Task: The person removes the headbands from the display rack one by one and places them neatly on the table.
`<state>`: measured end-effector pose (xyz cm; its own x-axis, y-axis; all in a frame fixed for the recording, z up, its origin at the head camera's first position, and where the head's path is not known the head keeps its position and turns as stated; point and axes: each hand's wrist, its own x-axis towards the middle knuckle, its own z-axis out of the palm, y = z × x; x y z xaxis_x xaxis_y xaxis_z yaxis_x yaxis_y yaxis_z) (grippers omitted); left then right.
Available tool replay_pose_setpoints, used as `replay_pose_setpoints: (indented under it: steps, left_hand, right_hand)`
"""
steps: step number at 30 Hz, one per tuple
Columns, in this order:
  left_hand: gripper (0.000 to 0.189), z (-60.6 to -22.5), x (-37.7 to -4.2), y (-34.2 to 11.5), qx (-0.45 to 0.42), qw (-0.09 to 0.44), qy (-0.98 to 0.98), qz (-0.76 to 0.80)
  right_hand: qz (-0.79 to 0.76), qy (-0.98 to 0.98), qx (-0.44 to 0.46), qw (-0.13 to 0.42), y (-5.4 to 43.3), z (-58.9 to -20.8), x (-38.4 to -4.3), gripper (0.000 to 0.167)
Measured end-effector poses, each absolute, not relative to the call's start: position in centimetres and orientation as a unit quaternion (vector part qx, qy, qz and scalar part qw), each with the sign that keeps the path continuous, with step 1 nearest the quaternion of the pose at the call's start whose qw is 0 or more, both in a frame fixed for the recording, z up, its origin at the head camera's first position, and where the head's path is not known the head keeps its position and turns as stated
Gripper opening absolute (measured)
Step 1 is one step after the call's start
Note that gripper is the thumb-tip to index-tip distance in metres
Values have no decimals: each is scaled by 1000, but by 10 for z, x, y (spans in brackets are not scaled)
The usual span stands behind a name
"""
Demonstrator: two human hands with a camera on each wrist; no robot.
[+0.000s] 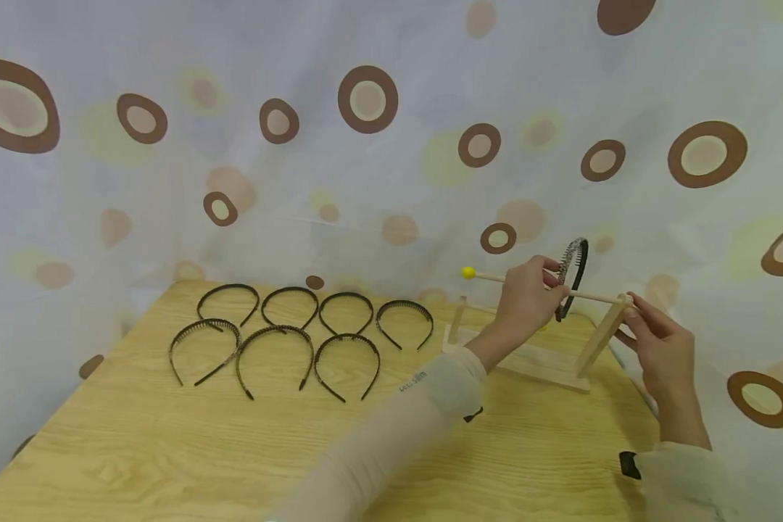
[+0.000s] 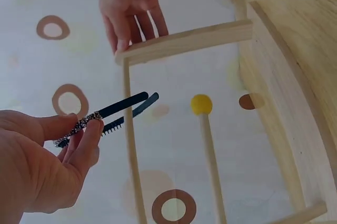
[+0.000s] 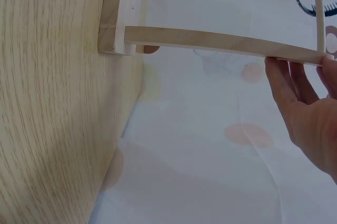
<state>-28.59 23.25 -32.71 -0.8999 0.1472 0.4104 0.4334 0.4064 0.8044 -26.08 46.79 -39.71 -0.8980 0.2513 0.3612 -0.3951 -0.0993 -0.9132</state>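
My left hand (image 1: pixel 527 297) pinches a black headband (image 1: pixel 579 272) with a speckled, glittery band and small comb teeth, thumb against the fingers in the left wrist view. The headband stands on edge by the upper rod (image 1: pixel 600 297) of a wooden stand (image 1: pixel 548 370), its ends crossing the rod in the left wrist view. At the rod's right end, my right hand (image 1: pixel 665 351) grips the top of the stand's upright (image 3: pixel 210 40) between thumb and fingers. A yellow ball (image 1: pixel 467 272) caps the upper rod's left end; another yellow ball (image 2: pixel 201 104) tips the second rod.
Several dark headbands (image 1: pixel 274 330) lie in two rows on the wooden table (image 1: pixel 170 442), left of the stand. A patterned cloth (image 1: pixel 417 181) hangs behind the table and along its right side. A small dark piece (image 1: pixel 473 415) shows beside the left sleeve.
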Motion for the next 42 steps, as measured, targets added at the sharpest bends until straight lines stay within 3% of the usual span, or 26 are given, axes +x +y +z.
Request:
replay_pose_setpoints:
  steps: [12, 18, 26, 34, 42]
  left_hand:
    - [33, -301, -301, 160, -192, 179, -765, -587]
    - [36, -301, -304, 105, -188, 165, -737, -628]
    - [44, -329, -293, 26, -198, 52, -662, -721]
    - [54, -389, -279, -21, -135, -98, -675, -718]
    - [50, -437, -273, -37, -97, -164, -708, -680]
  right_hand:
    - [747, -619, 62, 234, 467, -399, -262, 43]
    - [744, -621, 57, 240, 465, -399, -264, 41]
    - [710, -654, -3, 259, 463, -397, -264, 40]
    - [697, -617, -151, 332, 476, -388, -261, 31]
    - [711, -588, -165, 348, 469, -391, -263, 28]
